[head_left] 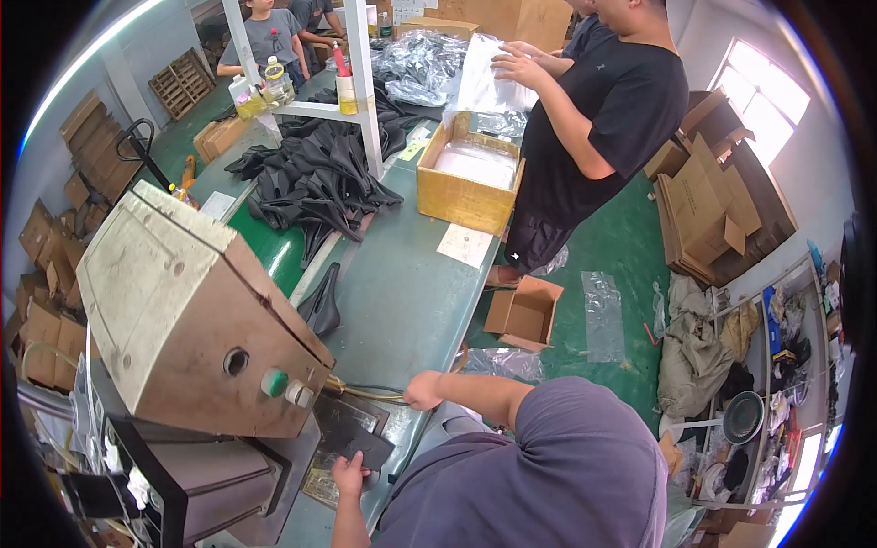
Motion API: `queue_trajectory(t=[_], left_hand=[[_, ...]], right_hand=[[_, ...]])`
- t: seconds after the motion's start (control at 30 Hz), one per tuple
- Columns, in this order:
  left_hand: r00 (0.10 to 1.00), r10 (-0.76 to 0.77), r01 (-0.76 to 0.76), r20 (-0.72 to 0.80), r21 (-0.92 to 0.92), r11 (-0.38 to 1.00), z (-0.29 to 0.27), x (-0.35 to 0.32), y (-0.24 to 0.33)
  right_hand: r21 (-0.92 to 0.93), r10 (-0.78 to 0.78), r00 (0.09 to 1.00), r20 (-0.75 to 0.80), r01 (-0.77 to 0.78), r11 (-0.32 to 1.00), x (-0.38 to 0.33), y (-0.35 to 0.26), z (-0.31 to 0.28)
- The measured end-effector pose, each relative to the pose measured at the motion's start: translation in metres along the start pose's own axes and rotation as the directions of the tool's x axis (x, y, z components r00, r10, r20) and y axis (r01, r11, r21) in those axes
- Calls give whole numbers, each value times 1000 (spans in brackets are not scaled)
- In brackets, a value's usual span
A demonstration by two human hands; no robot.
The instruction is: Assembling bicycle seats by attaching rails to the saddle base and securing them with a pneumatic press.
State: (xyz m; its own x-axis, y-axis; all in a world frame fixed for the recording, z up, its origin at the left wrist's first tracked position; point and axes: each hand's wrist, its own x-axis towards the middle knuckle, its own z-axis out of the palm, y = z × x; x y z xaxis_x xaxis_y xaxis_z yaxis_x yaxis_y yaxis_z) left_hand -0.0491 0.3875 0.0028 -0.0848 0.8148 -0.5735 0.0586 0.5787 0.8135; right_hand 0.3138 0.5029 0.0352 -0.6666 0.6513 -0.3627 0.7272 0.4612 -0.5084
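Note:
My left hand point(350, 475) pinches the edge of a thin dark grey plate point(373, 447), low over the front of the workbench. Under and beside it are flat metal plates point(320, 486) at the foot of a box-shaped metal machine point(210, 320). My right hand point(424, 390) is closed at the bench edge. A thin yellowish hose point(370, 394) runs from the machine up to it; whether the fingers hold the hose or something else is hidden. Beyond the machine lies a single black bicycle saddle point(320, 306).
A pile of black saddles point(320, 173) covers the far bench. A yellow box point(466, 205) stands on the bench beside a co-worker point(612, 119) handling clear plastic bags. On the green floor are an open carton point(525, 313) and plastic sheeting point(603, 315). Shelves point(776, 402) line the right.

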Motion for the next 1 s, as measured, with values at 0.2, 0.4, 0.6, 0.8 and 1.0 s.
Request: queue_trajectory(t=[0.2, 0.4, 0.6, 0.8, 1.0], left_hand=[[995, 86, -86, 43, 5, 996, -6, 1, -9], [993, 112, -112, 32, 6, 994, 2, -8, -1], [987, 155, -155, 39, -26, 988, 1, -17, 6], [965, 256, -261, -49, -172, 950, -3, -26, -13], [950, 289, -308, -119, -206, 929, -2, -26, -9]], right_hand=[[-34, -49, 969, -241, 42, 999, -10, -5, 6], [-111, -158, 790, -592, 114, 987, -14, 13, 51], [-244, -319, 668, -672, 207, 947, -17, 16, 57], [-282, -364, 581, -729, 230, 932, -21, 16, 63], [-291, -391, 540, -746, 264, 920, -23, 18, 60]])
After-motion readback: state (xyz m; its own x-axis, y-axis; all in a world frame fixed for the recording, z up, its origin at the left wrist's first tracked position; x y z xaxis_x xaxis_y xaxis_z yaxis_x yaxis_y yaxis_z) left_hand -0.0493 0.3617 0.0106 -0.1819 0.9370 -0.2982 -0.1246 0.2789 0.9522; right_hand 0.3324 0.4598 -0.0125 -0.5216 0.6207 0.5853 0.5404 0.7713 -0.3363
